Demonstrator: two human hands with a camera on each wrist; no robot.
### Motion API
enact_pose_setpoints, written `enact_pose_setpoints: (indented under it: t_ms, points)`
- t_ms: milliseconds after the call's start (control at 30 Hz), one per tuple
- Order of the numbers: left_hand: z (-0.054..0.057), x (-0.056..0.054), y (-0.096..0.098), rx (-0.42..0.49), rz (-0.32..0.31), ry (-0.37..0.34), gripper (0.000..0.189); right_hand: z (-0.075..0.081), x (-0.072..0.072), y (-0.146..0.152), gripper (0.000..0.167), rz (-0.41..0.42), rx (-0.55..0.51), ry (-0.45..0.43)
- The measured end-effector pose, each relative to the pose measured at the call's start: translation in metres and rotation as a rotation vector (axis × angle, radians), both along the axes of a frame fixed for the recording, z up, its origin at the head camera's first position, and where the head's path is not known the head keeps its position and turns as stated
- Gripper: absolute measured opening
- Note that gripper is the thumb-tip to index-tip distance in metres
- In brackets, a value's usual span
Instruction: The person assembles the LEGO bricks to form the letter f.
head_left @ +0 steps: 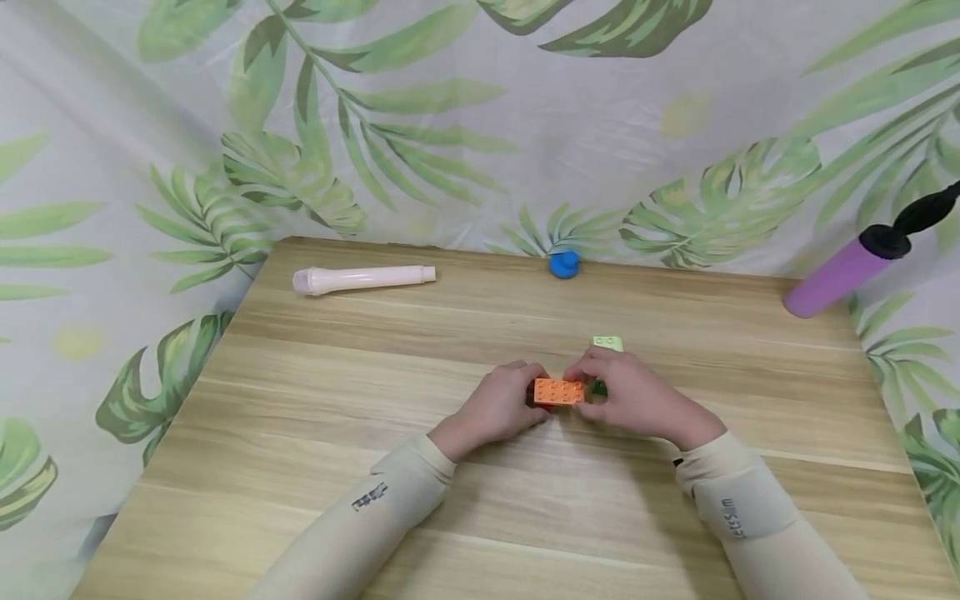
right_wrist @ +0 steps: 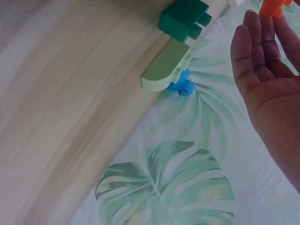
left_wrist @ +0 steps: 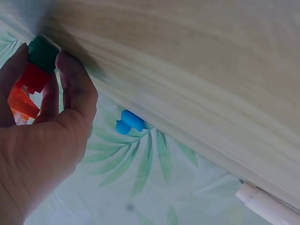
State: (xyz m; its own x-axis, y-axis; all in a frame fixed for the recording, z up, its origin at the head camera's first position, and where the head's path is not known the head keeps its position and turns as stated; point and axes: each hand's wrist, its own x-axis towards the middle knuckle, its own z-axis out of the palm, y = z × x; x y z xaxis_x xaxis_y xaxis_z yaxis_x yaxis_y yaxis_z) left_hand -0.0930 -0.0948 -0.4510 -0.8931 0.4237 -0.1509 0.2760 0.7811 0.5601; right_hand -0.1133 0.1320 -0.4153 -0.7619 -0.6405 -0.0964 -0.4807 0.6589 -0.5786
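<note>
My left hand [head_left: 498,404] grips a red toy brick [left_wrist: 35,77], with a dark green brick [left_wrist: 43,55] against it between thumb and fingers. Over the red one lies an orange studded brick [head_left: 558,392], its long side running left to right. Thumb and fingers of my right hand [head_left: 633,396] pinch the orange brick's right end. Whether the orange and red bricks are pressed fully together cannot be told. Another dark green brick [right_wrist: 183,19] stands on the table by the right hand, partly hidden in the head view. Beyond it is a light green brick with a rounded end [right_wrist: 166,66].
A wooden table [head_left: 300,433] stands against leaf-patterned cloth [head_left: 420,167]. Along its back edge are a pale pink toy microphone [head_left: 363,279] and a small blue duck-like toy [head_left: 564,264]. At the back right stands a purple cylinder with a black top [head_left: 840,279].
</note>
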Motion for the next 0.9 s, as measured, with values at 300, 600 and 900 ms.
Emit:
enact_pose_setpoints:
  t_ms: [300, 600, 900]
  points:
    - [0.000, -0.002, -0.002, 0.016, -0.016, -0.041, 0.042, -0.006, -0.002, -0.002, 0.031, 0.019, -0.007, 0.022]
    - [0.019, -0.006, -0.019, 0.181, 0.017, -0.117, 0.044, -0.007, -0.001, -0.003, 0.031, 0.014, -0.016, 0.029]
    - [0.018, -0.006, -0.022, 0.185, -0.003, -0.095, 0.030, -0.008, 0.000, -0.004, 0.030, 0.005, -0.003, 0.013]
